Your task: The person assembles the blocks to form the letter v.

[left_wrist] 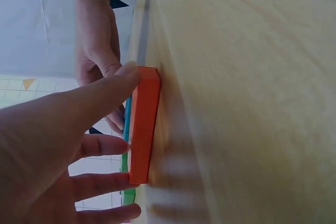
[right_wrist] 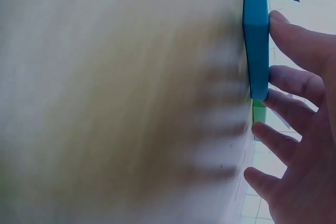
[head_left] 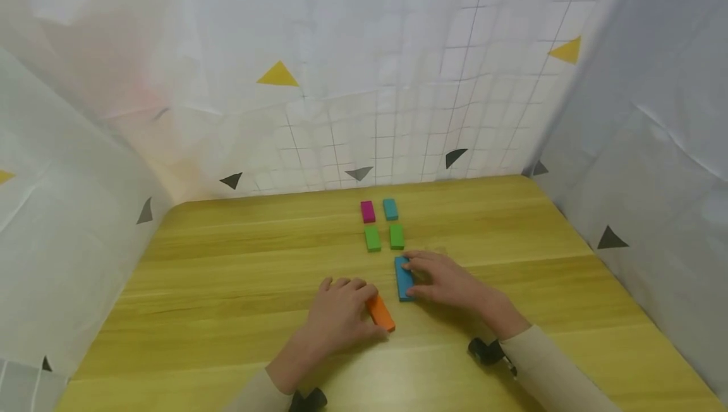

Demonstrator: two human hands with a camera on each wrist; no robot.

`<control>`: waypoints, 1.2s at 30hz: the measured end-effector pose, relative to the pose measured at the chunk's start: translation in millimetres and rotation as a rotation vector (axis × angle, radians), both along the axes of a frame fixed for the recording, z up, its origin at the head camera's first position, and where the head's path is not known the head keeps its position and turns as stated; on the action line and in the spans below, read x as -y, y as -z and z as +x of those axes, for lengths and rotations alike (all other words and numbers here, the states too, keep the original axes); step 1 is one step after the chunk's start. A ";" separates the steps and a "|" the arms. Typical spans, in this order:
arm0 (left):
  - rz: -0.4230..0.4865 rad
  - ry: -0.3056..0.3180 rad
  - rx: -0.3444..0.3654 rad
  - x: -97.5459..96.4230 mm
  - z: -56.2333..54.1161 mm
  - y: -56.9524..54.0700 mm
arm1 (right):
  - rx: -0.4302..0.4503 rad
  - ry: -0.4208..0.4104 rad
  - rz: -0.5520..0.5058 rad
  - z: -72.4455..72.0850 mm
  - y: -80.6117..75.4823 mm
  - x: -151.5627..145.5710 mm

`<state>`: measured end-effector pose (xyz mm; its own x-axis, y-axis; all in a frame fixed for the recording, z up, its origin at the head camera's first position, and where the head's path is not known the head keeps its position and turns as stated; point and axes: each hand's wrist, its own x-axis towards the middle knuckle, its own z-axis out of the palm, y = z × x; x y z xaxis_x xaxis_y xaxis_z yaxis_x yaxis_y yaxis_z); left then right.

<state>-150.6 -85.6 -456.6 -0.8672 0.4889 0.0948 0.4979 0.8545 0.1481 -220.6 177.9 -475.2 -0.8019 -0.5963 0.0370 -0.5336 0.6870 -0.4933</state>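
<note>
One orange block [head_left: 381, 315] is held by the left hand [head_left: 339, 315], one blue block [head_left: 403, 282] by the right hand [head_left: 446, 280].

The person over there wears long sleeves in plain pale beige, the left sleeve [head_left: 258, 394] and the right sleeve [head_left: 554, 368] alike, each ending at the wrist. The left hand [head_left: 338, 318] and right hand [head_left: 442, 279] are bare. A stubby black gadget [head_left: 308, 400] sits by the left cuff; a second black gadget [head_left: 486, 352], its end rounded, juts from the right cuff's inner side.
</note>
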 end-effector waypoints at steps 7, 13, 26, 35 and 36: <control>0.023 -0.008 0.026 0.7 -0.8 1.1 | -0.039 0.004 0.032 0.2 -2.5 1.7; 0.026 0.001 0.013 0.6 -1.2 0.7 | -0.071 0.018 0.069 0.7 -6.1 2.6; 0.018 0.017 -0.025 3.5 -0.5 1.9 | -0.070 -0.001 0.104 4.3 -15.2 8.4; 0.016 0.015 -0.022 3.9 -1.3 2.5 | -0.058 0.015 0.110 3.3 -12.6 9.4; 0.017 0.016 -0.021 4.0 -1.4 2.7 | -0.054 0.020 0.109 3.3 -12.0 9.5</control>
